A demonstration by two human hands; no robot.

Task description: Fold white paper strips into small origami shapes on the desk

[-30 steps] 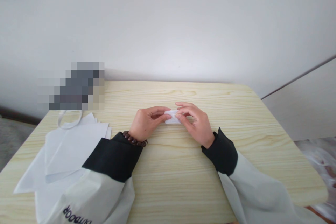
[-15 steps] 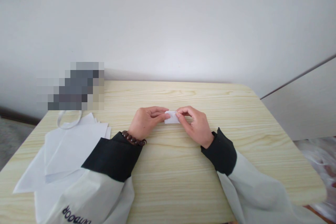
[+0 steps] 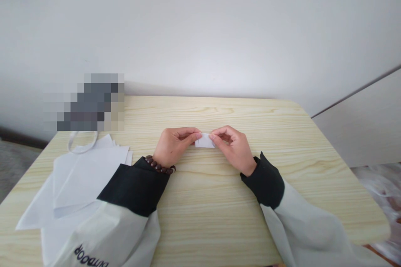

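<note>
At the centre of the frame, the left hand (image 3: 175, 145) and the right hand (image 3: 231, 146) each pinch one end of a small white paper piece (image 3: 204, 140), thumbs against its near face. A dark bead bracelet (image 3: 160, 166) circles the left wrist. The sleeve (image 3: 106, 229) at lower left reads "OUTDOOR" in dark letters. White sheets (image 3: 87, 175) overlap at left, with a white ring (image 3: 71, 142) at their upper edge; a pixelated patch hides whatever lies beyond.

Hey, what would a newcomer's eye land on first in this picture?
Probably the small white paper piece, pinched by the bare left hand and right hand over the middle of the pale wood-grain table. Next, perhaps the dark pixelated patch at the table's far left, with loose white paper sheets lying nearer.
</note>
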